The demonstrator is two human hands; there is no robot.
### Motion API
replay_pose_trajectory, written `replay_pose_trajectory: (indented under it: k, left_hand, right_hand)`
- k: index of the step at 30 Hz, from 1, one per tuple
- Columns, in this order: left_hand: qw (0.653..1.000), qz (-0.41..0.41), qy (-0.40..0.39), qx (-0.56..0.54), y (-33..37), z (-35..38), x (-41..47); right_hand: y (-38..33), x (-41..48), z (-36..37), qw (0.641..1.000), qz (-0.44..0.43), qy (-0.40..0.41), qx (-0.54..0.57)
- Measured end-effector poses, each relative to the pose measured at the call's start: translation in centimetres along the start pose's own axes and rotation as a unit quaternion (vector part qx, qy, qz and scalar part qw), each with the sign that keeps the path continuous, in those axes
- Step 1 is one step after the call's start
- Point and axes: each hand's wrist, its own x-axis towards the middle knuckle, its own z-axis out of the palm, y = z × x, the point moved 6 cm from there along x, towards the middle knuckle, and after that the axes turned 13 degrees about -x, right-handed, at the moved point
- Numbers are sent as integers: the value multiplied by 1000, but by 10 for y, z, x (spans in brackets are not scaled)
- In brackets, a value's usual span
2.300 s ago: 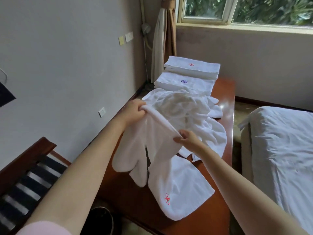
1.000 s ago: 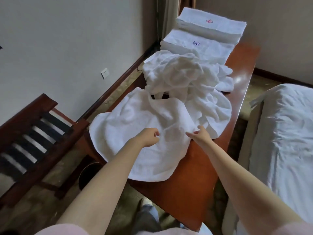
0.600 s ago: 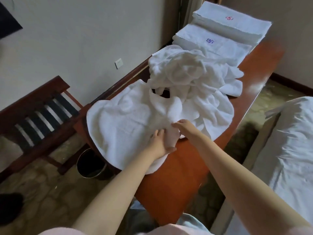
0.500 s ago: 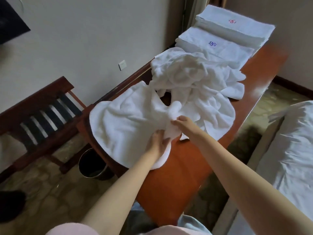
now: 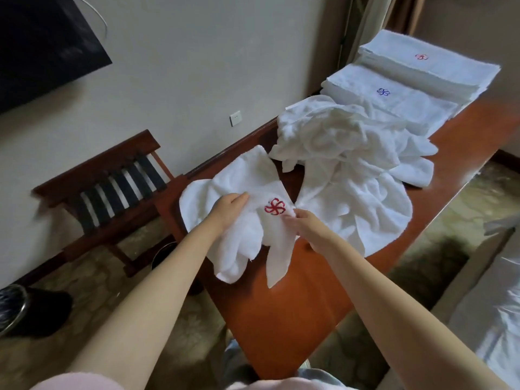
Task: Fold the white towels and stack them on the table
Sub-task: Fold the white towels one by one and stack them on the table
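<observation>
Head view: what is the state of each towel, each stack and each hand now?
red-marked towel, unfolded, bunched, partly lifted at the table edge.
left hand, grips the red-marked towel.
right hand, pinches the red-marked towel beside its mark.
towel heap, crumpled, unfolded, lying on the table.
blue-marked stack, folded, flat.
red-marked stack, folded, flat.

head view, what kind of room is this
Probably a hotel room: stacks of folded towels with embroidered logos, a luggage rack by the wall, and a bed with white sheets.
</observation>
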Motion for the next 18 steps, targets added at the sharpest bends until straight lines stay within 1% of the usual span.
replay_pose_trajectory:
  k: [2, 3, 4, 5, 6, 7, 8, 9, 10, 12, 13, 14, 15, 16, 17, 18]
  left_hand:
    - [995, -16, -1, 98, -16, -9, 1]
    - [984, -19, -4, 178, -25, -10, 0]
    - [960, -2, 3, 280, -29, -7, -2]
    - [930, 40, 23, 366, -27, -2, -6]
    - [909, 95, 49, 402, -23, 8, -13]
    - [908, 139, 61, 391, -20, 20, -21]
    - [916, 169, 52, 361, -21, 37, -31]
    - [924, 183, 26, 335, -25, 55, -42]
    - [928, 186, -11, 324, -35, 75, -51]
    - [929, 155, -85, 325, -59, 109, -65]
    - [925, 136, -100, 339, -70, 119, -67]
    - [918, 124, -99, 362, -80, 125, -66]
    - [909, 113, -91, 392, -88, 126, -64]
    - [904, 107, -69, 408, -94, 126, -61]
    - [906, 103, -44, 408, -97, 125, -58]
    - [911, 104, -22, 399, -99, 124, -55]
  right_hand:
    - [4, -4, -19, 996, 10, 12, 83]
    - [9, -4, -29, 996, 18, 18, 82]
    - [15, -2, -38, 999, 28, 17, 42]
    - [21, -1, -43, 998, 36, 11, -42]
    - [27, 2, -45, 988, 44, 6, -146]
    - [33, 5, -44, 970, 52, 6, -235]
    - [40, 9, -43, 954, 58, 14, -294]
    - [47, 12, -41, 945, 61, 25, -321]
    - [54, 13, -40, 937, 59, 42, -341]
    - [62, 12, -42, 918, 50, 75, -386]
    - [65, 10, -44, 905, 41, 92, -413]
    - [67, 6, -47, 888, 20, 117, -443]
    - [65, -1, -49, 864, -15, 154, -479]
    - [61, -10, -49, 831, -66, 192, -517]
    - [57, -20, -45, 798, -125, 223, -547]
    - [54, -31, -39, 771, -182, 241, -561]
